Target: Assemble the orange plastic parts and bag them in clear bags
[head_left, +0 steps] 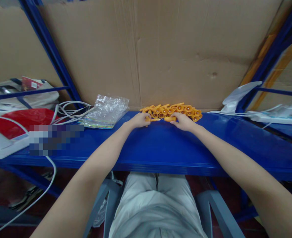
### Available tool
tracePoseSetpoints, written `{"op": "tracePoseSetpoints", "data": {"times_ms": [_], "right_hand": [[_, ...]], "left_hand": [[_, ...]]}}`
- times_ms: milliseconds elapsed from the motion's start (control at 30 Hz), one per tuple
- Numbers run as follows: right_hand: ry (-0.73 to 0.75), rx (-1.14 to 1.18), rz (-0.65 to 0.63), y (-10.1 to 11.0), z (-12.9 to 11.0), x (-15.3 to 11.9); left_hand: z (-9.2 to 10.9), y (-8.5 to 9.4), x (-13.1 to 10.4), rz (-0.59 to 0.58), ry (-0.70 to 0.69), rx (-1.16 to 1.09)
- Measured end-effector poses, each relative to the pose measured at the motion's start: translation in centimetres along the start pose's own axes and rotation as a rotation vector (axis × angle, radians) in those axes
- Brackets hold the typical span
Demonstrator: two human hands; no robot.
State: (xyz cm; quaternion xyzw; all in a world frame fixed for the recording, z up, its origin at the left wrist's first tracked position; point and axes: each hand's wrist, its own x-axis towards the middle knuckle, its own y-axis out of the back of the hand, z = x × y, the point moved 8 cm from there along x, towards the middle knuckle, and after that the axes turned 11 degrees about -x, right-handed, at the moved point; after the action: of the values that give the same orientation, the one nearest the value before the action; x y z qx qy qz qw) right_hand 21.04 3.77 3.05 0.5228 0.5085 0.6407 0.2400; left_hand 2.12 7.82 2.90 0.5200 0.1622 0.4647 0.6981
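Several orange cone-shaped pieces (180, 108) lie in a heap at the back of the blue table, against the cardboard, many with their round open ends facing me. At the left end of the heap, my left hand (140, 120) is closed on an orange piece with a ridged, screw-like shaft (154, 119) that points right. My right hand (183, 121) is closed around another orange piece (170, 119), which points left. A small gap separates the two held pieces. Both hands are just in front of the heap, low over the table.
Clear plastic bags (106, 112) lie left of the heap. Further left are white cables (71, 105), a red bag (19, 122) and a power strip (9, 147). Another power strip (279, 117) is at the right. Blue posts (50, 49) frame the cardboard (165, 49).
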Motion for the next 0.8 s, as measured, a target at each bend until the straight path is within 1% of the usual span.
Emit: {"op": "tracePoseSetpoints", "data": {"times_ms": [133,300,533,800], "right_hand": [[0.098,0.039,0.09,0.5,-1.1,0.0],[0.152,0.038,0.135,0.7,-1.2,-0.1],[0.172,0.074,0.21,0.7,-1.0,-0.2],[0.149,0.112,0.233,0.4,-1.3,-0.2]], "left_hand": [[0.9,-0.2,-0.1,0.034,-0.047,-0.054],[1.4,-0.4,-0.1,0.063,-0.093,-0.085],[1.2,-0.2,0.1,0.091,-0.073,-0.08],[1.2,-0.1,-0.1,0.089,-0.049,-0.052]]}}
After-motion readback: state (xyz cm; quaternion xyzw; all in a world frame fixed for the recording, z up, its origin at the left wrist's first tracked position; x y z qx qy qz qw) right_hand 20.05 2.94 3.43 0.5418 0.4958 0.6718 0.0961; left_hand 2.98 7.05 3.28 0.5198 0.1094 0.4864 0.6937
